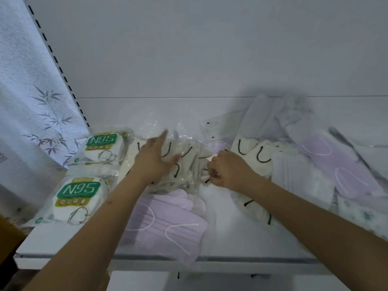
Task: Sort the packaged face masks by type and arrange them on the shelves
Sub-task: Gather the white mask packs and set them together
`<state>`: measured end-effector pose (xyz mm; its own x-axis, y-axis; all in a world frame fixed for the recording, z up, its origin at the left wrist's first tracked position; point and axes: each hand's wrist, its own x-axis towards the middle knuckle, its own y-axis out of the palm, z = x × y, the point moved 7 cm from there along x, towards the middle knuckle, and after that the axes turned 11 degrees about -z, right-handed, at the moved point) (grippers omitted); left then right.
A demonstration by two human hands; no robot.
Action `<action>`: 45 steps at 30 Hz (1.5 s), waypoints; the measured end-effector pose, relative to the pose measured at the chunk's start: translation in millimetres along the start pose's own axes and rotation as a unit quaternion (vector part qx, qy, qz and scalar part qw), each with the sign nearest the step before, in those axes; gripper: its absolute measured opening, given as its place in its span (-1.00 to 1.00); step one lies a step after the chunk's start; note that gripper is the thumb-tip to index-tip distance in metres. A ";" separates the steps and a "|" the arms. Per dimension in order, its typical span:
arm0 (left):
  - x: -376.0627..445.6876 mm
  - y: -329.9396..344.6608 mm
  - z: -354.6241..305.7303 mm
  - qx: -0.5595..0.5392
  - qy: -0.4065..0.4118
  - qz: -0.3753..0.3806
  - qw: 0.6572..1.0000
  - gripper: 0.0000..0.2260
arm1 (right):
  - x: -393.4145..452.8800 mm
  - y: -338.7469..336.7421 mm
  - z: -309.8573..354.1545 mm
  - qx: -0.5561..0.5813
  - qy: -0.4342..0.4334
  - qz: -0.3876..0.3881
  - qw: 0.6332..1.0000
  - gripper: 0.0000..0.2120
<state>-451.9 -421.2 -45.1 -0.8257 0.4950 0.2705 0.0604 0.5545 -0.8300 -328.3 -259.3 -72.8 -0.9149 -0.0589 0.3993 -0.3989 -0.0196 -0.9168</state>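
Head view: mid-sort on the shelf (63, 244), left hand (156, 158) presses flat-fingered on the cream mask pack (184, 164) while right hand (226, 170) pinches its edge, likely next shifting it beside the N95 packs (100, 148).

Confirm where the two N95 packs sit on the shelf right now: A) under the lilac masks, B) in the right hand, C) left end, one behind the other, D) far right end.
C: both N95 packs lie at the left end of the shelf, one behind the other, left of the left hand.
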 end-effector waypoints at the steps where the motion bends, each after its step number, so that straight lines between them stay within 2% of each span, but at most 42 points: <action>1: -4.3 9.7 -5.2 0.017 0.034 0.038 0.999 -0.16 | 1.3 -8.2 -3.2 -0.013 0.015 -0.023 1.000 -0.93; 2: -7.8 20.3 -4.9 0.031 0.057 0.078 0.995 -0.13 | 2.0 -15.6 -10.3 -0.026 0.041 -0.042 0.998 -0.93; 4: -13.5 32.7 -5.1 0.044 0.082 0.119 0.989 -0.10 | 0.5 -35.6 -31.8 -0.010 0.154 -0.075 0.985 -0.89; 6: -13.0 33.9 -5.5 0.059 0.082 0.109 0.989 -0.10 | 0.2 -59.1 -54.5 0.079 0.273 -0.117 0.952 -0.87; 8: -12.6 23.6 -17.9 0.044 0.106 0.053 0.992 -0.14 | 2.8 -85.2 -68.3 0.154 0.349 -0.186 0.905 -0.87; 10: -14.5 9.4 -36.7 -0.084 0.099 0.012 0.991 -0.21 | 10.0 -104.5 -67.6 0.221 0.388 -0.239 0.862 -0.88; 12: -19.1 1.8 -61.8 -0.264 0.045 0.054 0.962 -0.24 | 22.8 -109.7 -54.0 0.304 0.404 -0.262 0.822 -0.88; 13: -19.6 1.0 -74.1 -0.316 0.025 0.070 0.946 -0.31 | 30.0 -106.3 -44.6 0.358 0.410 -0.261 0.797 -0.87; 14: -16.4 -0.2 -82.4 -0.324 0.028 0.058 0.944 -0.47 | 37.1 -102.5 -33.3 0.418 0.412 -0.252 0.770 -0.86; 15: -11.8 -5.2 -86.3 -0.312 0.036 0.024 0.949 -0.71 | 43.5 -97.9 -23.7 0.477 0.407 -0.240 0.741 -0.86; 16: -6.7 -14.5 -84.3 -0.291 0.031 -0.024 0.956 -0.86 | 48.0 -94.9 -16.9 0.515 0.396 -0.229 0.725 -0.86; 17: 0.3 -21.0 -75.2 -0.280 0.004 -0.061 0.958 -0.89 | 49.1 -92.9 -16.1 0.513 0.380 -0.220 0.738 -0.85; 18: 6.9 -23.5 -61.2 -0.284 -0.038 -0.067 0.956 -0.89 | 46.8 -91.3 -20.8 0.456 0.358 -0.203 0.789 -0.83; 20: 18.1 -20.7 -28.6 -0.312 -0.123 -0.022 0.942 -0.84 | 32.8 -78.3 -38.4 0.248 0.294 -0.124 0.915 -0.78; 21: 21.1 -17.7 -13.3 -0.324 -0.158 0.003 0.933 -0.74 | 22.1 -62.0 -50.4 0.170 0.264 -0.059 0.948 -0.71; 22: 22.2 -13.7 0.6 -0.313 -0.186 0.022 0.931 -0.60 | 9.0 -43.4 -62.0 0.118 0.242 0.015 0.963 -0.61; 24: 24.9 -14.6 23.2 -0.186 -0.190 -0.019 0.964 -0.35 | -16.8 -12.8 -81.4 0.026 0.218 0.148 0.964 -0.42; 25: 24.1 -20.8 25.6 -0.122 -0.170 -0.074 0.975 -0.32 | -22.9 -5.6 -88.6 -0.009 0.212 0.182 0.960 -0.38; 27: 15.6 -34.7 12.4 -0.081 -0.102 -0.180 0.975 -0.41 | -17.0 -1.4 -97.5 -0.037 0.223 0.172 0.959 -0.40; 28: 10.4 -37.0 -1.1 -0.102 -0.060 -0.202 0.972 -0.47 | -9.5 -1.5 -100.0 -0.045 0.235 0.143 0.961 -0.46; 30: 4.1 -21.8 -31.2 -0.115 0.035 -0.161 0.980 -0.48 | 6.8 -2.9 -102.7 -0.078 0.251 0.076 0.962 -0.62; 32: -5.4 10.5 -55.4 0.003 0.123 -0.049 0.991 -0.40 | 15.7 -0.6 -105.0 -0.117 0.256 0.034 0.959 -0.71; 33: -8.7 26.5 -55.6 0.070 0.139 0.005 0.988 -0.42 | 17.8 0.3 -105.6 -0.131 0.251 0.025 0.959 -0.73; 35: -9.8 40.2 -43.2 0.111 0.116 0.059 0.985 -0.52 | 18.9 2.6 -109.4 -0.136 0.253 0.026 0.957 -0.80; 38: -4.8 29.4 -34.9 0.080 0.112 0.022 0.990 -0.57 | 21.7 3.2 -116.2 -0.119 0.256 0.020 0.959 -0.89; 40: -2.1 16.8 -44.9 0.025 0.135 -0.022 0.990 -0.60 | 22.3 -4.2 -122.7 -0.038 0.299 -0.003 0.954 -0.88; 43: 2.9 1.4 -67.0 -0.126 0.134 -0.079 0.980 -0.70 | 31.7 -39.6 -131.4 0.123 0.367 -0.114 0.915 -0.93; 45: 7.6 5.2 -81.5 -0.224 0.091 -0.041 0.969 -0.69 | 42.6 -71.3 -122.6 0.184 0.357 -0.191 0.896 -0.90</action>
<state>-412.1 -360.0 -7.6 -0.7275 0.5239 0.4429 0.2700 0.8122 -0.5172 -346.4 -138.0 10.3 -0.5735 0.6736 0.4661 -0.7647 -0.2363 -0.5995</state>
